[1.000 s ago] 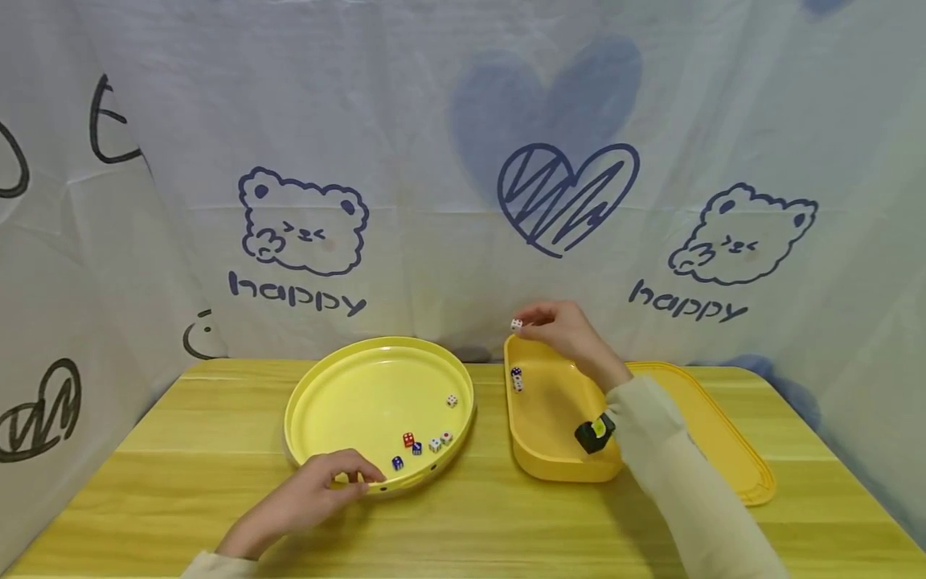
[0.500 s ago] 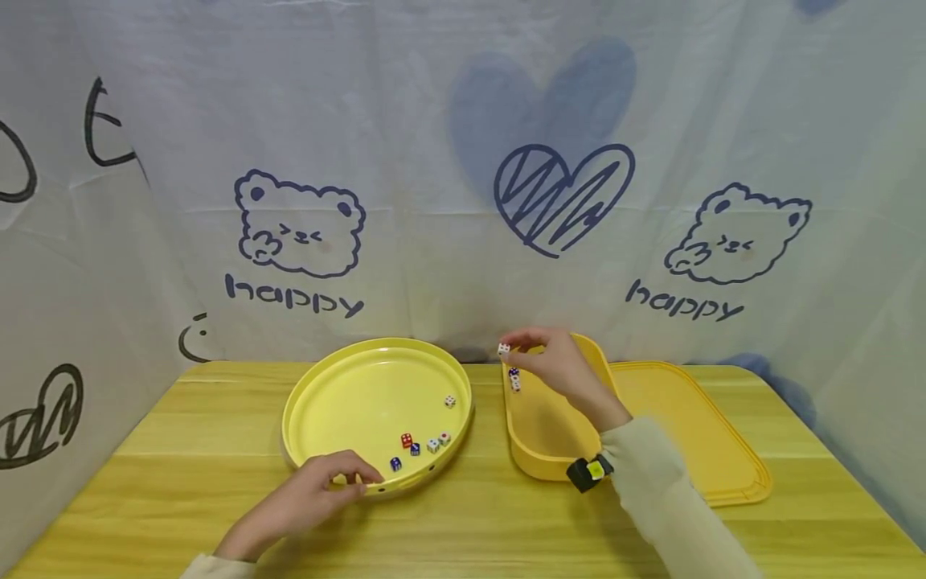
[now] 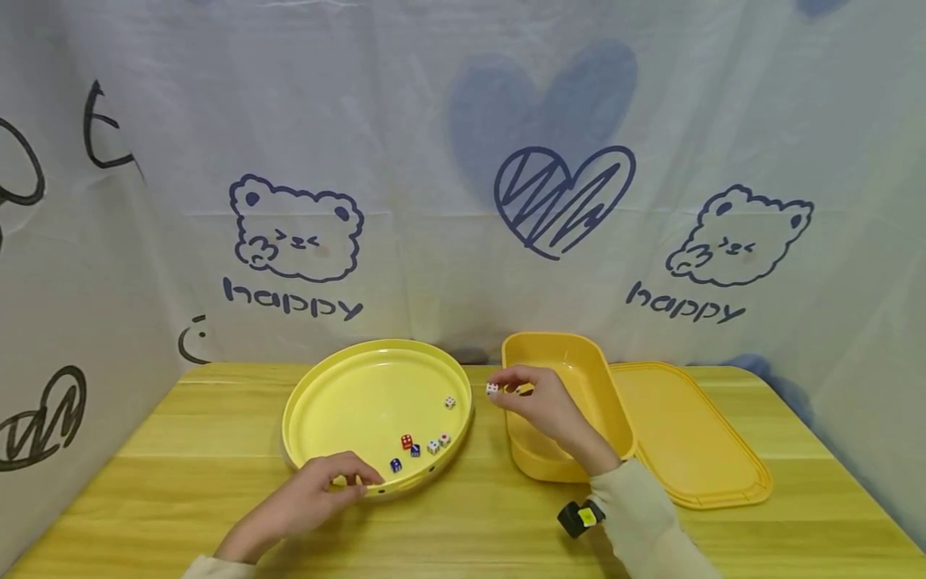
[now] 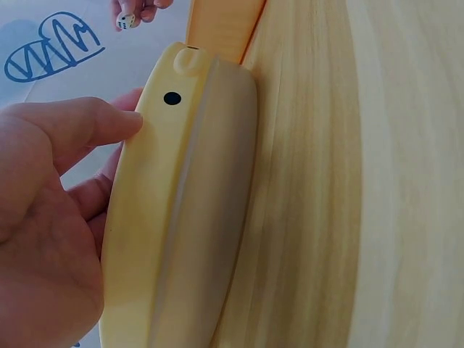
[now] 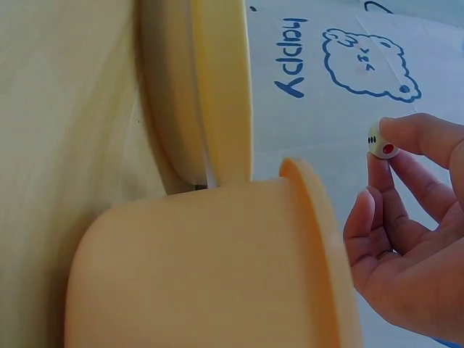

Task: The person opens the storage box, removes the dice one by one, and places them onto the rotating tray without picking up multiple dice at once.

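My left hand (image 3: pixel 329 486) grips the near rim of a round yellow tray (image 3: pixel 340 386); in the left wrist view its thumb lies on the tray's outer wall (image 4: pixel 156 188). Inside the tray are a red die (image 3: pixel 407 441), two blue dice (image 3: pixel 395 465) and several white dice (image 3: pixel 450 402). My right hand (image 3: pixel 544 406) pinches a white die (image 3: pixel 492 388) between thumb and fingertips, over the left rim of an orange rectangular box (image 3: pixel 579 374). That die shows a red pip (image 5: pixel 388 148) in the right wrist view. The hand covers part of the box's inside.
A flat orange lid (image 3: pixel 694 434) lies right of the box on the wooden table (image 3: pixel 463 531). Behind stands a white cloth (image 3: pixel 419 265) with bear and heart drawings. A narrow gap separates tray and box.
My right hand, holding the white die, has come from the box's far left corner toward me and slightly left, and lower. The left hand stays on the tray rim.
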`<state>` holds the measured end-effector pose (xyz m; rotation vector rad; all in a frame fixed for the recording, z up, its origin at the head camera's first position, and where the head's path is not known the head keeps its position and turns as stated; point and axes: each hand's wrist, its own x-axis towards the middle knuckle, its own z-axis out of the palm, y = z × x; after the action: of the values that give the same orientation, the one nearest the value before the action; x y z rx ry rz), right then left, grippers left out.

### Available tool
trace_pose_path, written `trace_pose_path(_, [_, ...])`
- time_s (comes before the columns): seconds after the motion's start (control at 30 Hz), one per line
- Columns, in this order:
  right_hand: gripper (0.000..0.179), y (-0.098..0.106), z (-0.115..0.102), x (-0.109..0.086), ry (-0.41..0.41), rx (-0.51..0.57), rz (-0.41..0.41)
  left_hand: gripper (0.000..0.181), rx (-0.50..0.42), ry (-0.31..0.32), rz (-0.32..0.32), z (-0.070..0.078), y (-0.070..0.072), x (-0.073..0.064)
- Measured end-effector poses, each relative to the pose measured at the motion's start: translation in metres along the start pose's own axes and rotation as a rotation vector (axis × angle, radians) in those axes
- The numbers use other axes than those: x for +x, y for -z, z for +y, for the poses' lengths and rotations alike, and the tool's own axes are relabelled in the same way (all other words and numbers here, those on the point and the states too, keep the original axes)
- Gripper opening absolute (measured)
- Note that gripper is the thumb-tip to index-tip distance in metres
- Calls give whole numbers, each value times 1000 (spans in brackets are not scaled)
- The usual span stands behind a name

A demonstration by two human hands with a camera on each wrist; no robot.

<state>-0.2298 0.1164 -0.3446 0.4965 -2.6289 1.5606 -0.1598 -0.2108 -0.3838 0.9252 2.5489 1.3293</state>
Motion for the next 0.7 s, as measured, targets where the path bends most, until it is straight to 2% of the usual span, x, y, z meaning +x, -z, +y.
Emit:
trace_pose_path(0.33, [23, -12, 6, 1, 31, 6, 8, 14, 0, -21, 15, -3, -3, -2])
trace_pose_path(0.7, [17, -32, 4, -6, 83, -11, -53, 15, 15, -37, 18, -5, -5, -4])
